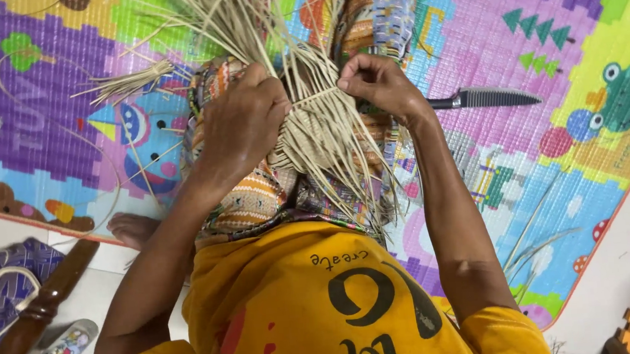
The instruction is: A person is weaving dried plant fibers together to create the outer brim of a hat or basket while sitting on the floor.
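Left hand [244, 119] and right hand [375, 82] each grasp the woven straw piece [315, 136] between them.

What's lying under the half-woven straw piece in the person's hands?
Patterned cloth over the lap shows beneath the woven straw piece, with the colourful play mat beyond. Whatever sits directly behind the weave is covered.

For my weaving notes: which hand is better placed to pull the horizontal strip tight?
Probably the right hand: it pinches the horizontal strip at its end, while the left hand holds the woven base steady.
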